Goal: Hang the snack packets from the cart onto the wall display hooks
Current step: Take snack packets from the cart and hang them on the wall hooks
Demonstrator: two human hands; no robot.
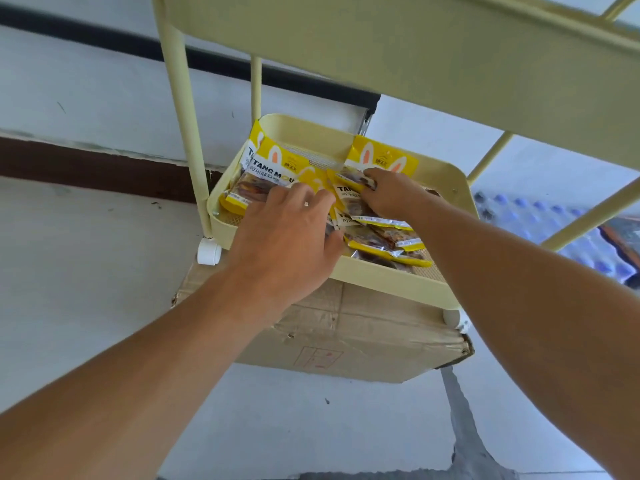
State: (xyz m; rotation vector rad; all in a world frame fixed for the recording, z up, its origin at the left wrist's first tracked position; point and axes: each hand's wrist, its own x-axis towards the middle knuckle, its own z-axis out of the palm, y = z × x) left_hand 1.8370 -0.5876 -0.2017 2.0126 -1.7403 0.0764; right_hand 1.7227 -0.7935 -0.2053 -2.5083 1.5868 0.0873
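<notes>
Several yellow snack packets with rabbit-ear prints lie piled in the lower tray of a pale yellow cart. My left hand reaches into the tray from the near side, its fingers spread over the pile; whether it grips a packet is hidden. My right hand lies further back in the tray, and its fingers curl over the top edge of one packet in the middle of the pile. No wall hooks are in view.
The cart's upper tray hangs overhead across the top of the view. A cardboard box sits on the floor under the cart. Shrink-wrapped water bottles lie to the right. A dark baseboard runs along the wall at left.
</notes>
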